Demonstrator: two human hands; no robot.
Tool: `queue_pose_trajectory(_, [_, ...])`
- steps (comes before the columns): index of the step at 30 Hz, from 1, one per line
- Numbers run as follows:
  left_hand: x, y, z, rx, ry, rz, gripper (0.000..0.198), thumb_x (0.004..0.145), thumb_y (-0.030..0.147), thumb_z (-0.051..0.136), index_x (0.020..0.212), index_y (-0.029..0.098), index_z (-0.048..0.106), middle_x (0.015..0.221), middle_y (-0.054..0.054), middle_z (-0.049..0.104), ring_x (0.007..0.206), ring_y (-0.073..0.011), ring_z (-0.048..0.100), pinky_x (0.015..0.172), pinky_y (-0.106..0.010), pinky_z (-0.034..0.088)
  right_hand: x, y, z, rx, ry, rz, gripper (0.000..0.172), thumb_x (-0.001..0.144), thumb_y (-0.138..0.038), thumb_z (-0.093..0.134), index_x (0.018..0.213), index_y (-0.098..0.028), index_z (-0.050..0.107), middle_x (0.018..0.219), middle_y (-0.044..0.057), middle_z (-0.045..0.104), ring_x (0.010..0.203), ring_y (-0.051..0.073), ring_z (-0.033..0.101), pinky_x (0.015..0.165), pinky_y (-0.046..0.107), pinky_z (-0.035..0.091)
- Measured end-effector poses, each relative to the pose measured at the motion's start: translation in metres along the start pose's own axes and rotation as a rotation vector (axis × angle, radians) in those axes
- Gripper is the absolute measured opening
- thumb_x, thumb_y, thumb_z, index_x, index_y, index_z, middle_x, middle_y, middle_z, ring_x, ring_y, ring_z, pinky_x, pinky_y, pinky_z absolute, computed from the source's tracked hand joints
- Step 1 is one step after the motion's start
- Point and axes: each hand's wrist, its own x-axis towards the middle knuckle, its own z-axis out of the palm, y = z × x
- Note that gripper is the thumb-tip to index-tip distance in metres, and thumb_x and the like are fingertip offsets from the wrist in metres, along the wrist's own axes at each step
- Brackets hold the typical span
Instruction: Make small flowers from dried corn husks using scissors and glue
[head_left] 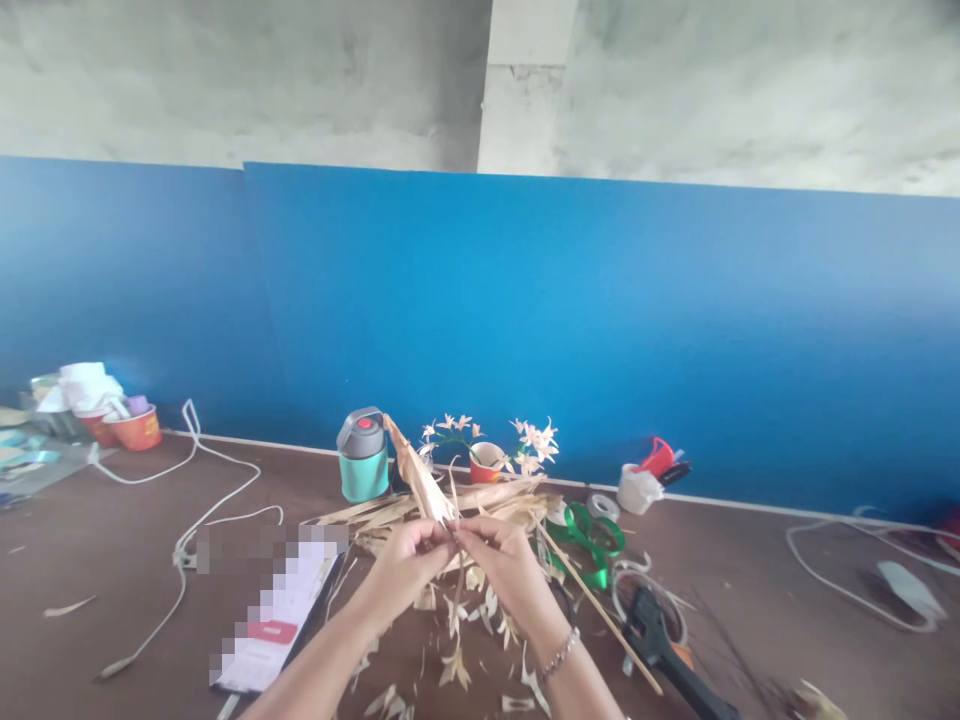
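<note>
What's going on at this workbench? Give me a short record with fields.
Hands: left hand and right hand both pinch a dried husk
Below hands: husk scraps on the brown table
Behind: teal flask; red cup with pale flowers
Right: green ribbon; black tool
Left: white cable

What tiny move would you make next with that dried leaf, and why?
Probably a small twist of the pale dried husk strip: left hand and right hand both pinch its base together, and similar cut husk petals lie scattered on the brown table.
</note>
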Motion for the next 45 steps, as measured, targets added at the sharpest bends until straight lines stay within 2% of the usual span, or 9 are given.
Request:
queue_pose_trajectory(6, [-0.001, 0.001, 0.0, 0.005, 0.02, 0.012, 0.019, 0.073, 0.032, 0.053, 0.07, 0.015, 0.061, 0.064, 0.001, 0.057, 0.06, -0.0138, 0.049, 0.059, -0.024, 0.036, 0.0, 0.006, -0.002, -0.061, 0.006, -0.011, 0.024, 0.073, -0.027, 0.059, 0.089, -0.014, 0.07, 0.085, 0.007, 0.071, 0.08, 0.022, 0.063, 0.071, 0.029, 0.048])
queue_pose_trajectory(11, [0.001, -0.002, -0.001, 0.061, 0.032, 0.07, 0.016, 0.073, 0.028, 0.051, 0.069, 0.016, 0.059, 0.063, 0.001, 0.055, 0.058, -0.0128, 0.047, 0.055, -0.023, 0.034, 0.0, 0.008, -0.004, -0.2, 0.025, 0.038, 0.016, 0.072, -0.026, 0.058, 0.075, -0.014, 0.069, 0.069, 0.003, 0.068, 0.062, 0.016, 0.058, 0.059, 0.025, 0.044])
queue_pose_trajectory(15, [0.003, -0.007, -0.001, 0.114, 0.052, 0.117, 0.013, 0.072, 0.024, 0.049, 0.069, 0.016, 0.059, 0.064, 0.001, 0.056, 0.062, -0.0144, 0.049, 0.057, -0.024, 0.035, -0.002, 0.004, -0.005, -0.258, 0.012, 0.001, 0.016, 0.072, -0.025, 0.055, 0.071, -0.014, 0.068, 0.068, 0.003, 0.067, 0.063, 0.016, 0.058, 0.061, 0.024, 0.044])
queue_pose_trajectory(23, [0.003, -0.009, -0.003, 0.216, 0.051, 0.116, 0.014, 0.072, 0.023, 0.049, 0.073, 0.016, 0.062, 0.069, -0.001, 0.062, 0.07, -0.0179, 0.057, 0.062, -0.025, 0.039, -0.005, 0.001, -0.004, -0.387, 0.013, -0.052, 0.016, 0.073, -0.024, 0.054, 0.069, -0.016, 0.067, 0.069, 0.003, 0.068, 0.066, 0.017, 0.06, 0.061, 0.023, 0.043])
queue_pose_trajectory(29, [0.004, -0.008, -0.001, 0.318, 0.078, 0.145, 0.014, 0.07, 0.019, 0.05, 0.066, 0.017, 0.063, 0.071, -0.003, 0.066, 0.074, -0.02, 0.06, 0.066, -0.026, 0.041, -0.006, 0.0, -0.002, -0.609, 0.027, -0.135, 0.015, 0.073, -0.017, 0.052, 0.066, -0.018, 0.066, 0.066, 0.002, 0.067, 0.064, 0.016, 0.059, 0.061, 0.023, 0.041])
queue_pose_trajectory(34, [0.002, -0.009, -0.001, 0.407, 0.077, 0.23, 0.015, 0.071, 0.016, 0.049, 0.065, 0.019, 0.063, 0.07, -0.003, 0.066, 0.073, -0.019, 0.059, 0.066, -0.026, 0.04, -0.008, -0.002, 0.0, -0.792, 0.055, -0.173, 0.015, 0.072, -0.014, 0.052, 0.064, -0.018, 0.064, 0.064, 0.003, 0.065, 0.063, 0.015, 0.057, 0.059, 0.023, 0.036])
queue_pose_trajectory(38, [0.0, -0.007, -0.003, 0.408, 0.078, 0.279, 0.015, 0.073, 0.018, 0.05, 0.066, 0.019, 0.062, 0.071, -0.003, 0.064, 0.073, -0.0186, 0.058, 0.067, -0.026, 0.041, -0.008, -0.001, 0.0, -0.79, 0.053, -0.201, 0.018, 0.072, -0.013, 0.051, 0.06, -0.018, 0.063, 0.061, 0.002, 0.064, 0.06, 0.014, 0.055, 0.057, 0.022, 0.035])
queue_pose_trajectory(41, [0.001, -0.005, -0.004, 0.346, 0.05, 0.206, 0.015, 0.075, 0.023, 0.049, 0.067, 0.018, 0.061, 0.071, -0.003, 0.064, 0.073, -0.0188, 0.058, 0.066, -0.026, 0.041, -0.007, 0.0, -0.001, -0.718, 0.045, -0.203, 0.018, 0.073, -0.014, 0.051, 0.06, -0.018, 0.063, 0.061, 0.002, 0.064, 0.059, 0.013, 0.055, 0.057, 0.021, 0.037])
queue_pose_trajectory(45, [0.002, -0.001, -0.008, 0.243, -0.071, 0.083, 0.018, 0.077, 0.027, 0.048, 0.07, 0.016, 0.061, 0.07, -0.002, 0.063, 0.071, -0.0185, 0.058, 0.063, -0.025, 0.041, -0.007, 0.0, -0.001, -0.662, 0.029, -0.21, 0.018, 0.073, -0.016, 0.052, 0.062, -0.017, 0.065, 0.063, 0.002, 0.065, 0.062, 0.014, 0.057, 0.06, 0.022, 0.04])
